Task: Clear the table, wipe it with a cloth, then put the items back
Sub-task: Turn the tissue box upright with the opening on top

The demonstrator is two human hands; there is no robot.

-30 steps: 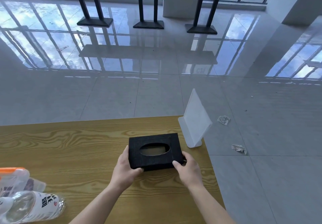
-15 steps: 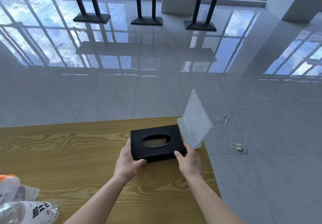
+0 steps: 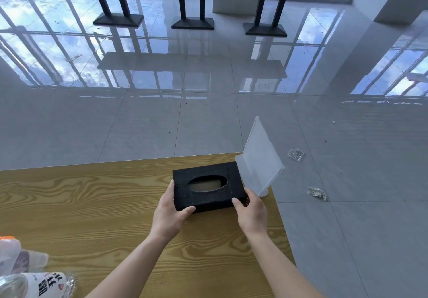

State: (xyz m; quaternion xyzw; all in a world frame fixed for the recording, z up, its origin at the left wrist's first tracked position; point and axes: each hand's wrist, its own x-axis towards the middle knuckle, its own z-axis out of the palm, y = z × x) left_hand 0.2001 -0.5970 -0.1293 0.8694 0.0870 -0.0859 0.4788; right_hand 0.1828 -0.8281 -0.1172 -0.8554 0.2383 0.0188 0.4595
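Tissue box (image 3: 207, 186), fingers (image 3: 171, 192) gripping both ends

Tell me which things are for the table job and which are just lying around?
For the job: tissue box, held by left hand and right hand; sign stand; bottle; table.
Lying about: wrappers on the floor.

We see bright daylight coming from the windows at the far side, mirrored as blue sky and cloud on the glossy floor (image 3: 208, 117), with strong glare in patches at left and right. The tabletop (image 3: 81, 200) is evenly lit, and only soft shadows lie under the black tissue box (image 3: 208, 186). Straight lines bow toward the edges from the wide lens. The bottle (image 3: 34, 285) at the lower left corner looks blurred; the centre is sharp
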